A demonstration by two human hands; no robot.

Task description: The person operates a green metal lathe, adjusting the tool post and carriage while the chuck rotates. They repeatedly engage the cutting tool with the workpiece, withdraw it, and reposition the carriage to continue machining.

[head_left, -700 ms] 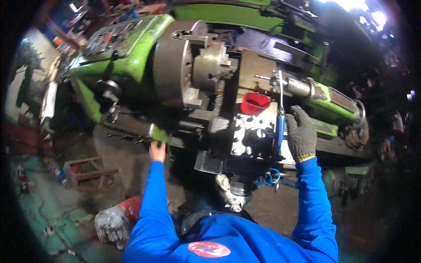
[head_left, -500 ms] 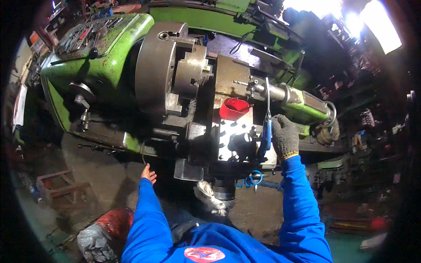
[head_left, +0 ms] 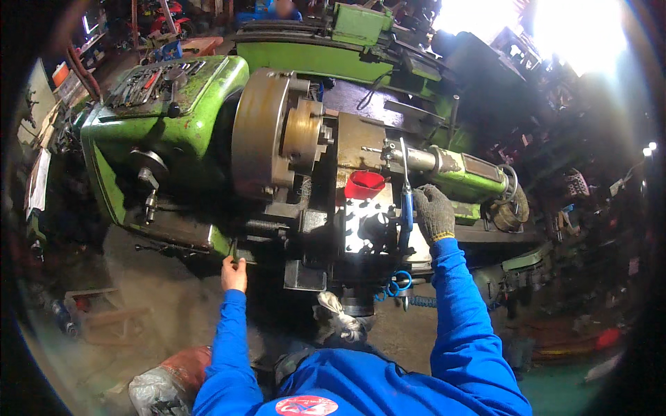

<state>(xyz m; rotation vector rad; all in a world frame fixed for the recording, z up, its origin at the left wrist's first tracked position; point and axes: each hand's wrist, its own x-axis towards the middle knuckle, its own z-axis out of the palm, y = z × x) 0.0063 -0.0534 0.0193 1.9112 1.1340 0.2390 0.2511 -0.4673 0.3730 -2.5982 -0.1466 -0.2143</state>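
My bare left hand (head_left: 234, 274) is closed round a small lever (head_left: 232, 247) at the lathe's front edge. My right hand (head_left: 436, 213), in a grey knitted glove, grips a blue air blow gun (head_left: 406, 211) with a long thin nozzle pointing away from me. The gun stands beside the tool post (head_left: 368, 225), where a red cup (head_left: 364, 184) sits at the far side. Left of the tool post, the big lathe chuck (head_left: 260, 132) looks smeared, its jaws blurred as in turning.
On the green headstock (head_left: 222, 76) lie several hand tools (head_left: 149, 83). The tailstock (head_left: 465, 173) is at the right. A blue coiled hose (head_left: 397, 286) hangs below the tool post, near a whitish rag (head_left: 336, 312). Another green machine (head_left: 312, 59) stands behind; a person (head_left: 286, 10) is beyond it.
My left hand has gone from open beside the lever to closed on it. The chuck, sharp before, is now blurred. My right hand keeps the blow gun; the whole view has shifted slightly.
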